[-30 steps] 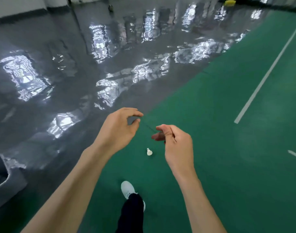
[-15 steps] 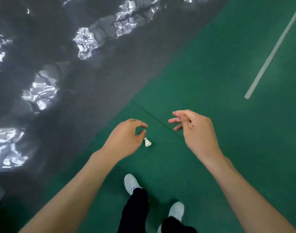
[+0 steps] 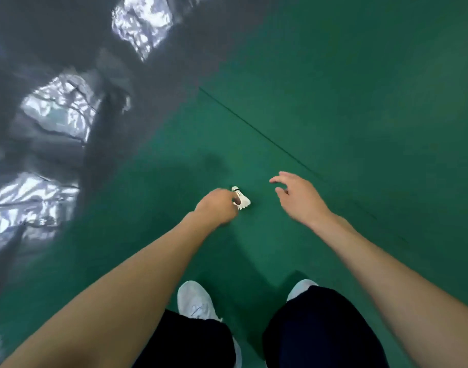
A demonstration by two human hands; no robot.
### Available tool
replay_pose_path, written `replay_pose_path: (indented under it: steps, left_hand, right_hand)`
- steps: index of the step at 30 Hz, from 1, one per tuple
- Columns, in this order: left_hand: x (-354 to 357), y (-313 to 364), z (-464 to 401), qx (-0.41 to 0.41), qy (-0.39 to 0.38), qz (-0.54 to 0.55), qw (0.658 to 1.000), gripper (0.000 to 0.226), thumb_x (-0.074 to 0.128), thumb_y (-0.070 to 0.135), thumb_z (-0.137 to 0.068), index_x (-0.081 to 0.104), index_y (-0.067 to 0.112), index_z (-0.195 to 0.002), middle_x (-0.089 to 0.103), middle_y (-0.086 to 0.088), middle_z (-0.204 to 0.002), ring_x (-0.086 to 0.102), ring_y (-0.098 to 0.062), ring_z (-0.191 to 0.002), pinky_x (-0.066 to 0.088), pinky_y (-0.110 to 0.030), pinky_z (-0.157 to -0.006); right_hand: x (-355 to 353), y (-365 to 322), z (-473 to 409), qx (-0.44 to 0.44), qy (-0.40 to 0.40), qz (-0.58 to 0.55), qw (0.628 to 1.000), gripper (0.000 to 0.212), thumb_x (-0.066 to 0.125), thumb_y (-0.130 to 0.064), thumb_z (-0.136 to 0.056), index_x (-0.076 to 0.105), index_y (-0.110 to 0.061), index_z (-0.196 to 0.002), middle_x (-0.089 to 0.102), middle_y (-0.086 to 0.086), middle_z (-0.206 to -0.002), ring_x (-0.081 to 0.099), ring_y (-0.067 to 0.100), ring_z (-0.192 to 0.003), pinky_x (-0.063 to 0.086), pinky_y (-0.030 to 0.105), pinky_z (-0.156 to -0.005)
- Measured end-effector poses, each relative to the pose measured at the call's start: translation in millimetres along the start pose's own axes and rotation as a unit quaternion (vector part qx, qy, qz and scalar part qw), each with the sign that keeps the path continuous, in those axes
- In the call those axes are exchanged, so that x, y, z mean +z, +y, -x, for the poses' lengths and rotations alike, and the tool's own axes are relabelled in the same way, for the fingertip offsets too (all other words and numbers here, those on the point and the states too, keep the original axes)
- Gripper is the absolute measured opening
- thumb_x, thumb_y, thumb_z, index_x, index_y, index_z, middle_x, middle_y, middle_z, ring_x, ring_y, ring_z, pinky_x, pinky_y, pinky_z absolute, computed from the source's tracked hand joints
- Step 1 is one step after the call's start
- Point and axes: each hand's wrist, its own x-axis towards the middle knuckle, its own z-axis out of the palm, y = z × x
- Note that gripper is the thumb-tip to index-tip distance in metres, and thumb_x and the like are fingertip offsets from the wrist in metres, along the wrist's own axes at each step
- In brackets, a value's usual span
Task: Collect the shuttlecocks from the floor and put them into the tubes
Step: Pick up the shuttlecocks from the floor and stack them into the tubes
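- a person bends over a green court floor (image 3: 334,75), both bare arms stretched down and forward, seen from a camera worn on the head.
- the left hand (image 3: 218,207) reaches a white shuttlecock (image 3: 242,199) that lies on its side on the green floor, cork end pointing away from the person and feather skirt toward them.
- the left hand's fingers are curled and its fingertips (image 3: 237,201) touch the shuttlecock at the near side; whether they have actually closed on it cannot be told from this angle.
- the right hand (image 3: 298,199) hovers just right of the shuttlecock, apart from it, palm down, fingers spread and loosely bent, holding nothing.
- a thin dark seam (image 3: 267,139) runs diagonally across the green floor beyond the hands.
- to the left the green surface gives way to a glossy grey floor (image 3: 41,75) with bright, rippled reflections.
- at the bottom of the view two white shoes (image 3: 195,301) stand on the green floor under dark trouser legs (image 3: 320,328), the shuttlecock lying ahead of and between them.
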Motion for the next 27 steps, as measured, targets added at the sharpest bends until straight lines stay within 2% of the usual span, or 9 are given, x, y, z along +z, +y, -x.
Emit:
replay_pose_path:
  steps: [2,4,6,8,11,14,20,23,27]
  left_hand:
    - [52,-10,-54,-0.009,-0.05,-0.048,0.998,0.046,0.05,0.02,-0.097,0.056,0.031,-0.141,0.055,-0.011,-0.135,0.056,-0.028,-0.122,0.048,-0.036,-0.1]
    - [72,-15,-69,-0.027,-0.083,-0.091,0.992,0.053,0.048,0.019,-0.095,0.046,0.032,-0.146,0.057,-0.007,-0.127,0.058,-0.028,-0.114,0.05,-0.037,-0.089]
    - [99,-16,-97,-0.036,-0.082,-0.135,0.987,0.057,0.047,0.014,-0.092,0.04,0.028,-0.146,0.058,-0.001,-0.101,0.058,-0.027,-0.094,0.045,-0.035,-0.073]
    - [112,-18,-114,-0.048,-0.072,-0.174,0.981,0.065,0.05,0.01,-0.088,0.032,0.024,-0.149,0.053,0.001,-0.088,0.057,-0.027,-0.087,0.041,-0.035,-0.068]
    - [127,-21,-127,-0.036,-0.04,-0.267,0.962,0.082,0.059,0.011,-0.088,0.016,0.021,-0.157,0.054,-0.009,-0.121,0.057,-0.032,-0.108,0.049,-0.042,-0.082]
    - [129,-26,-133,-0.029,-0.01,-0.299,0.954,0.078,0.059,0.012,-0.089,0.019,0.014,-0.156,0.044,-0.008,-0.142,0.054,-0.033,-0.115,0.05,-0.046,-0.086]
    - [101,-42,-145,0.06,0.109,-0.24,0.963,0.056,0.048,0.001,-0.083,0.045,0.021,-0.135,0.067,0.003,-0.09,0.042,-0.025,-0.082,0.03,-0.035,-0.062]
    - [86,-50,-149,0.059,0.149,-0.16,0.974,0.049,0.048,0.007,-0.087,0.061,0.034,-0.125,0.069,0.003,-0.089,0.047,-0.023,-0.083,0.034,-0.032,-0.061]
    - [41,-42,-117,0.032,0.18,-0.089,0.979,0.035,0.05,0.02,-0.091,0.071,0.04,-0.112,0.072,0.004,-0.09,0.051,-0.021,-0.076,0.036,-0.028,-0.062]
  right_hand:
    - [42,49,-36,0.013,-0.048,0.048,0.998,0.034,0.052,-0.021,-0.105,0.064,-0.025,-0.136,0.036,0.003,-0.165,0.065,0.026,-0.113,0.043,0.032,-0.104]
    - [59,72,-52,0.025,-0.083,0.078,0.993,0.034,0.052,-0.024,-0.105,0.062,-0.026,-0.138,0.028,0.005,-0.168,0.066,0.026,-0.105,0.044,0.031,-0.104]
    - [85,103,-74,0.045,-0.113,0.103,0.987,0.038,0.049,-0.026,-0.106,0.058,-0.027,-0.143,0.018,0.006,-0.171,0.061,0.025,-0.125,0.045,0.036,-0.108]
    - [106,125,-87,0.069,-0.146,0.121,0.979,0.044,0.047,-0.027,-0.107,0.051,-0.027,-0.151,0.005,0.008,-0.173,0.041,0.032,-0.147,0.041,0.043,-0.115]
    - [126,147,-95,0.07,-0.156,0.123,0.977,0.047,0.045,-0.028,-0.108,0.045,-0.028,-0.155,-0.006,0.005,-0.173,0.017,0.038,-0.157,0.036,0.049,-0.119]
    - [134,159,-97,0.083,-0.171,0.12,0.974,0.048,0.044,-0.028,-0.108,0.043,-0.029,-0.156,-0.007,0.001,-0.173,0.011,0.038,-0.158,0.034,0.05,-0.12]
    - [135,160,-105,0.102,-0.191,0.162,0.963,0.053,0.045,-0.03,-0.107,0.037,-0.025,-0.158,-0.003,0.005,-0.173,0.017,0.037,-0.156,0.037,0.05,-0.118]
    - [127,145,-112,0.097,-0.202,0.158,0.962,0.05,0.046,-0.031,-0.106,0.042,-0.026,-0.156,0.013,0.013,-0.171,0.033,0.035,-0.15,0.039,0.046,-0.116]
    - [71,101,-92,0.075,-0.189,0.126,0.971,0.044,0.046,-0.022,-0.104,0.054,-0.023,-0.148,0.053,0.006,-0.153,0.051,0.027,-0.138,0.043,0.034,-0.111]
